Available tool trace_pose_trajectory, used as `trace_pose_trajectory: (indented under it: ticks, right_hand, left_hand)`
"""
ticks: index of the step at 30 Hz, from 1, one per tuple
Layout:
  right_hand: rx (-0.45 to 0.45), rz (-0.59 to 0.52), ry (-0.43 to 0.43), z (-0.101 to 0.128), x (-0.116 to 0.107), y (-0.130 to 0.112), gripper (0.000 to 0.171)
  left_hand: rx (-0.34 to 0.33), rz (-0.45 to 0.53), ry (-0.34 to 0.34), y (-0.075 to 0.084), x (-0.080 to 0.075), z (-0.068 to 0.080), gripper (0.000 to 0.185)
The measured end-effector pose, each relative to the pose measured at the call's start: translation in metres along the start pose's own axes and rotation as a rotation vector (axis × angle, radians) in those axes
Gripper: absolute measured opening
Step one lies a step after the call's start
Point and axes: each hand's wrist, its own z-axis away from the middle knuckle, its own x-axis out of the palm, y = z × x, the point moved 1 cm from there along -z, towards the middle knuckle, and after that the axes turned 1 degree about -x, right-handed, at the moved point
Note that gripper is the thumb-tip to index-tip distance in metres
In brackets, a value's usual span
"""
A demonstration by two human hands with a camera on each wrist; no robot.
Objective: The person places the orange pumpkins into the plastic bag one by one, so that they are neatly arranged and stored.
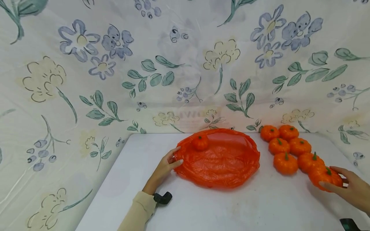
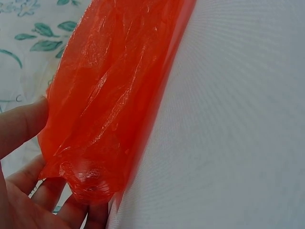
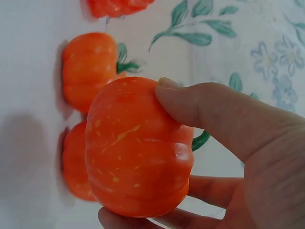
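Note:
An orange plastic bag (image 1: pixel 219 160) lies open on the white table (image 1: pixel 202 205), with one small orange pumpkin (image 1: pixel 200 142) inside near its far left rim. My left hand (image 1: pixel 167 165) holds the bag's left edge (image 2: pixel 90 143), fingers curled under the plastic. My right hand (image 1: pixel 348 187) grips a small orange pumpkin (image 1: pixel 323 176) with a green stem at the table's right side; the right wrist view shows thumb and fingers around that pumpkin (image 3: pixel 138 148), which is off the table.
Several more small pumpkins (image 1: pixel 286 144) sit in a cluster right of the bag, two of those pumpkins (image 3: pixel 88 67) showing behind the held one. A floral cloth (image 1: pixel 115 64) hangs behind and around the table. A black object (image 1: pixel 163 197) lies by my left wrist.

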Motion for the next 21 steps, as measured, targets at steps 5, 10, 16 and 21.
trace_pose_trajectory:
  ticks: [5,10,16,21]
  right_hand:
    - [-0.064,0.034,0.013,0.006,-0.009,-0.022,0.109]
    - [-0.136,0.005,0.051,0.012,-0.012,-0.043,0.104]
    - [-0.259,0.008,0.078,0.008,-0.010,-0.071,0.099]
    - [-0.390,-0.027,0.081,0.006,0.000,-0.095,0.091]
  left_hand:
    - [-0.002,0.005,-0.001,0.003,0.001,-0.003,0.066]
    - [0.007,0.008,-0.010,0.006,0.002,-0.004,0.066]
    - [0.008,0.006,-0.007,0.002,0.001,-0.001,0.066]
    - [0.005,0.017,-0.007,0.001,0.000,0.001,0.065]
